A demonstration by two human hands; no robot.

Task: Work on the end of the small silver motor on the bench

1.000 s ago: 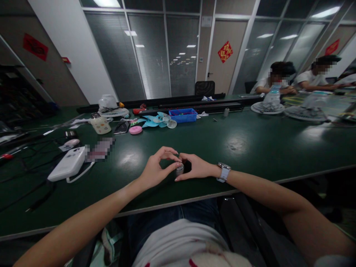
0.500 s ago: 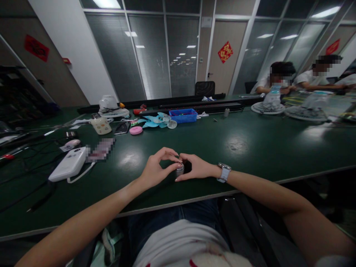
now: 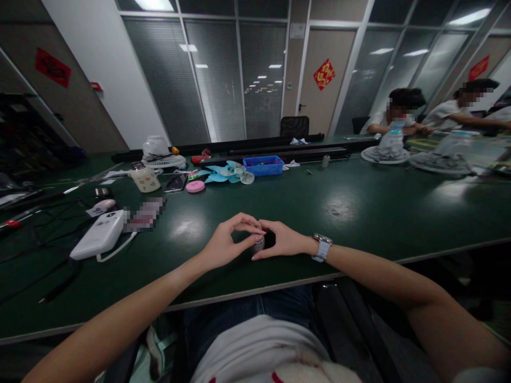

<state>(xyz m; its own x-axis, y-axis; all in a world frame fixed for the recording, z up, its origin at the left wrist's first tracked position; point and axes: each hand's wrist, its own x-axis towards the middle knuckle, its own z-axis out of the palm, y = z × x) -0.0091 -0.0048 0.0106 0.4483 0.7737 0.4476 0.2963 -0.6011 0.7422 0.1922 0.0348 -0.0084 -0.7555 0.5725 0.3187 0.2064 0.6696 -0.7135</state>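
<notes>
A small silver cylinder (image 3: 258, 244) stands on the dark green table (image 3: 359, 213) near its front edge, between both my hands. My left hand (image 3: 225, 242) curls over it from the left, thumb and forefinger pinching its top. My right hand (image 3: 285, 240), with a white watch (image 3: 321, 247) on the wrist, cups it from the right, fingers wrapped around its side and a dark part behind it. Most of the cylinder is hidden by my fingers.
A white device with a cord (image 3: 99, 236) lies to the left, among black cables. Further back are a blue tray (image 3: 263, 165), light-blue fan blades (image 3: 225, 173), a pink disc (image 3: 195, 186) and a white fan (image 3: 159, 153). Two other people sit at the far right with fan grilles (image 3: 383, 154).
My fingers have closed slightly tighter over the cylinder; the hands and the cylinder stay in the same spot.
</notes>
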